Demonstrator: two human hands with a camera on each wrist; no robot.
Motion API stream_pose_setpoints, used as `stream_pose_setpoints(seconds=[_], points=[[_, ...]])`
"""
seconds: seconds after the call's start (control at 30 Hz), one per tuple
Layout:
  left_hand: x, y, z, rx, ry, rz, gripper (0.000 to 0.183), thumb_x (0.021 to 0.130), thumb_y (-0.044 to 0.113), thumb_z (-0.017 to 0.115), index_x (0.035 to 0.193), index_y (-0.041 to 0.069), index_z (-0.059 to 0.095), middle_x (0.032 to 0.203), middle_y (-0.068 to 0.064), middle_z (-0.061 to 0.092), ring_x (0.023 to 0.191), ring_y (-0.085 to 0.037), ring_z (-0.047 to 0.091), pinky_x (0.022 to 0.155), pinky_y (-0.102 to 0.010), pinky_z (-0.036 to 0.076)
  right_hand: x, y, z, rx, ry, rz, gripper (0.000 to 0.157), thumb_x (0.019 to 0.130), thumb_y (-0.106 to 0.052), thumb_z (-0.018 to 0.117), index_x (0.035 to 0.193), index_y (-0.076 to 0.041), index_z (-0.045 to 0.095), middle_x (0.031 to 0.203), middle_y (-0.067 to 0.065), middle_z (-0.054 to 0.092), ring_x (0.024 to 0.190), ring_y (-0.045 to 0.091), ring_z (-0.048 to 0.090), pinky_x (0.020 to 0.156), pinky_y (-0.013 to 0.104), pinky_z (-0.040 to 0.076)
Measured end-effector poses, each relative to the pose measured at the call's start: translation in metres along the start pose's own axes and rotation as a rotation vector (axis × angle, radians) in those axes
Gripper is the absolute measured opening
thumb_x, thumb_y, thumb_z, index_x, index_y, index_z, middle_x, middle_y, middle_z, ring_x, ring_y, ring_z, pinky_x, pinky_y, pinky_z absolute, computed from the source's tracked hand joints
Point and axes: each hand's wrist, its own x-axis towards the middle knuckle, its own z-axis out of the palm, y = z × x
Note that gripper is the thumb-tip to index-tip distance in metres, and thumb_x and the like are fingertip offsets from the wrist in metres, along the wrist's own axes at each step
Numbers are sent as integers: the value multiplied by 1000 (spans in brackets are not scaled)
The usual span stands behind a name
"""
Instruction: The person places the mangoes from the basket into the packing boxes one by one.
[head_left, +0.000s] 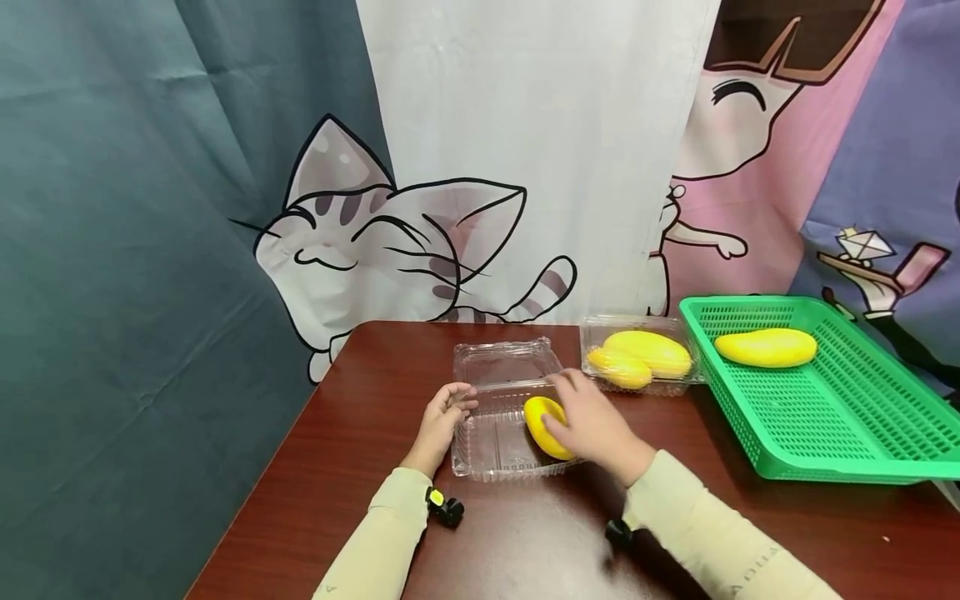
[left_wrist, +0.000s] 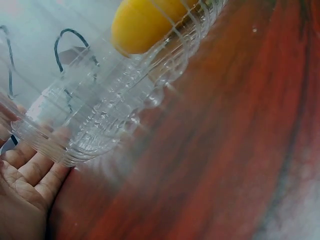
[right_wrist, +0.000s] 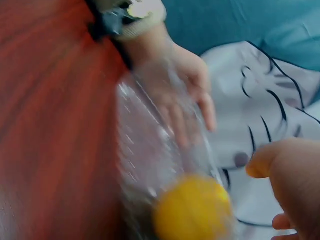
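Observation:
A clear plastic clamshell box [head_left: 487, 446] lies on the table, its hinged lid [head_left: 504, 362] folded back. At its right end sits a smooth yellow oval fruit [head_left: 546, 427]. My left hand [head_left: 442, 421] is at the box's left wall; the left wrist view shows its fingers [left_wrist: 36, 169] extended along the clear plastic. Over the right side of the box is my right hand [head_left: 592, 421], slightly blurred. Its thumb [right_wrist: 260, 162] stands apart from the yellow fruit [right_wrist: 192, 210] in the right wrist view, and the fingers are spread, holding nothing.
Behind and to the right stands another clear box [head_left: 592, 327] with two yellow fruits [head_left: 648, 352] in it. A green plastic basket [head_left: 847, 467] on the right holds one long yellow fruit [head_left: 765, 347]. A printed curtain [head_left: 480, 125] hangs behind the brown table [head_left: 330, 467].

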Motion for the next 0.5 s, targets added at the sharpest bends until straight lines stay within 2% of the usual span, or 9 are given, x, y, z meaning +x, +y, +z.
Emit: stream_pose_setpoints(seconds=[0.13, 0.27, 0.33, 0.5], points=[[-6, 12, 2, -12, -17, 6, 42, 91, -17, 35, 131, -15, 48, 133, -38, 52, 122, -56, 52, 101, -63, 42, 7, 34, -36, 38, -6, 57, 51, 93, -30, 67, 135, -4, 54, 136, 24, 50, 118, 43, 56, 97, 62, 47], [-12, 25, 5, -8, -14, 2, 42, 89, -17, 36, 129, -16, 47, 132, -38, 52, 122, -57, 52, 103, -63, 40, 17, 79, -78, 41, -15, 130, 43, 97, -27, 62, 131, -2, 57, 138, 29, 45, 120, 49, 52, 98, 67, 42], [-13, 27, 5, -8, -8, 0, 42, 89, -16, 36, 129, -15, 48, 132, -39, 52, 122, -57, 52, 103, -63, 41, 21, 103, -97, 28, -14, 156, 41, 98, -26, 59, 129, 1, 58, 137, 31, 44, 120, 51, 49, 99, 69, 39], [-15, 27, 5, -16, -8, 7, 43, 87, -17, 36, 129, -15, 48, 132, -40, 51, 121, -57, 52, 103, -63, 41, 26, 160, -137, -27, -42, 218, 41, 99, -26, 55, 123, 7, 60, 128, 36, 47, 114, 54, 48, 93, 70, 38]])
